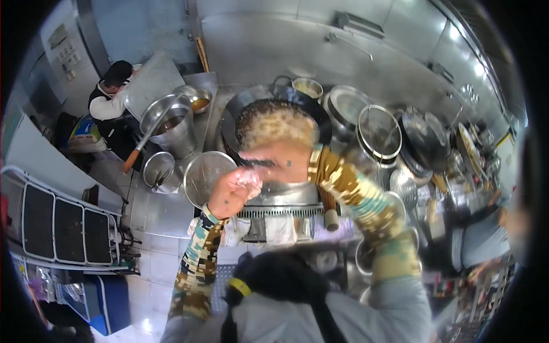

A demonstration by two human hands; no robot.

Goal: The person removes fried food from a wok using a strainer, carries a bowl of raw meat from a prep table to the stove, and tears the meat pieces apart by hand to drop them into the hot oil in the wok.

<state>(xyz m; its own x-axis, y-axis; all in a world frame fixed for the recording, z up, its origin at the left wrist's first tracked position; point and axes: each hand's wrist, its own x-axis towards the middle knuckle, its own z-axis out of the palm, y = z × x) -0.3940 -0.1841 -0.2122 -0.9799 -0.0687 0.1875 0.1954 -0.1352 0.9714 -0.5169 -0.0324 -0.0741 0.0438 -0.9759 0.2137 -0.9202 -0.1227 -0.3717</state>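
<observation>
A large dark wok [231, 117] full of bubbling, foaming oil [277, 126] stands in front of me. My left hand [233, 188], in a camouflage sleeve, is at the wok's near left edge, its fingers curled round a pale, whitish lump [249, 182]. My right hand [283, 162] reaches across from the right, over the near rim, blurred by motion. Its fingers point left, close above the lump; whether they hold anything cannot be made out. Beside my left hand lies a round metal strainer [207, 178].
At left stand a tall pot [182, 134] with a wooden-handled ladle [131, 160], a small bowl [162, 171] and an orange-liquid bowl [200, 103]. A person [108, 103] is at far left. Right are a wire strainer [380, 132] and stacked woks [426, 140]. Cloths [280, 228] hang along the front edge.
</observation>
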